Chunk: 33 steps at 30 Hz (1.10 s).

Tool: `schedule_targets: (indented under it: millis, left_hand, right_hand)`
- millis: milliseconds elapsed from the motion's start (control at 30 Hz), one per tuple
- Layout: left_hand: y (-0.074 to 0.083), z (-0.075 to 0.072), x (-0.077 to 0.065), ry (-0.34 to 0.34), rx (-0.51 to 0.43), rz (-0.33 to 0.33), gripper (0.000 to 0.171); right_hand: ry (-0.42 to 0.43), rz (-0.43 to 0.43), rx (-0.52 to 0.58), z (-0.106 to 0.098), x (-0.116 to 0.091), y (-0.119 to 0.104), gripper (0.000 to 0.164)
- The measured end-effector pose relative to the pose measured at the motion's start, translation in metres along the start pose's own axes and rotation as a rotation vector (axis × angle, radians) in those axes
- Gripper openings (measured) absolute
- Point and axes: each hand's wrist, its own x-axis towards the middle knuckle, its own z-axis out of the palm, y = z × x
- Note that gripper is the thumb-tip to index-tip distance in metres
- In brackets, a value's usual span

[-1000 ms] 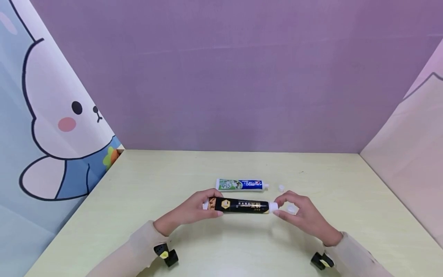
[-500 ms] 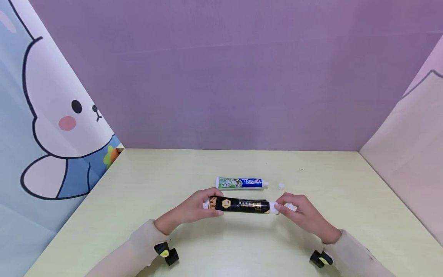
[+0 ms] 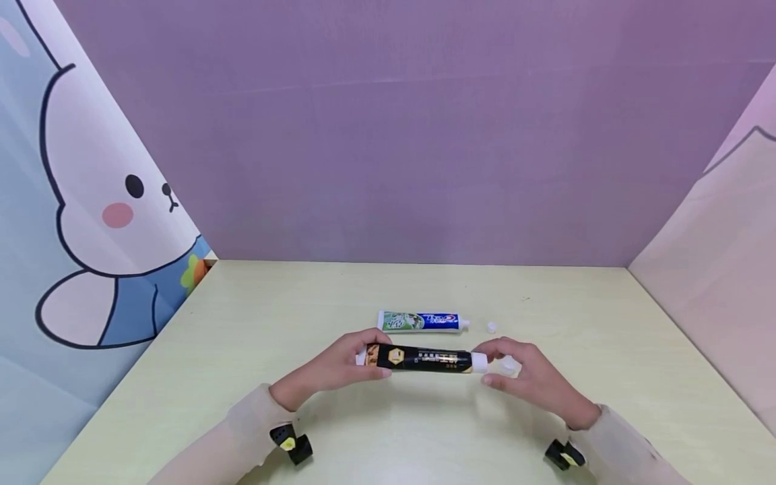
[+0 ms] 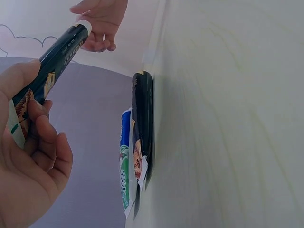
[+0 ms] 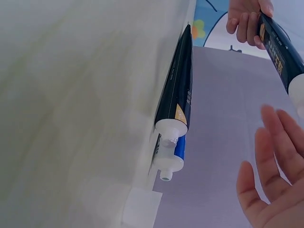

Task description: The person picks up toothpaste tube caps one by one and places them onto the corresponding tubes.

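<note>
My left hand [image 3: 336,364] grips the flat end of a black toothpaste tube [image 3: 424,359], thumb in front and fingers behind. The tube lies level above the table with its white cap [image 3: 479,363] to the right. Around that cap my right hand [image 3: 533,377] holds thumb and fingers spread; in the right wrist view its fingers [image 5: 270,161] stand apart from the cap. A second black toothpaste tube [image 5: 173,90] lies on the table with its nozzle bare, mostly hidden by the held one in the head view. Behind it is a green and blue toothpaste tube [image 3: 421,322], also uncapped.
A small white cap [image 3: 492,327] lies right of the green and blue tube. Another white cap [image 3: 509,366] sits on the table behind my right hand. A purple backdrop [image 3: 394,168] closes off the table's far edge, with printed cloths at both sides.
My right thumb and fingers, on the white cap in the earlier frames, have spread off it. The left hand keeps the black tube in nearly the same place.
</note>
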Motion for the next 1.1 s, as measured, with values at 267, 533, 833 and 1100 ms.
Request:
schedule_targets:
  millis: [267,533,833,1100]
  left_hand:
    - [-0.001,-0.001,0.0,0.004,-0.006,-0.012,0.029]
    - [-0.002,-0.001,-0.001,0.003,-0.009,-0.01,0.029]
    - [-0.002,-0.002,-0.003,0.003,-0.009,-0.014,0.028]
    - [-0.004,-0.001,-0.003,-0.001,-0.018,-0.006,0.028]
  right_hand:
    - [0.113,-0.067,-0.03,0.003,0.003,-0.001,0.051]
    - [0.129,-0.159,0.006,0.005,0.004,0.002,0.05]
    - [0.139,-0.189,-0.001,0.007,0.005,0.002,0.048]
    - [0.152,-0.145,-0.005,0.003,0.009,-0.018,0.04]
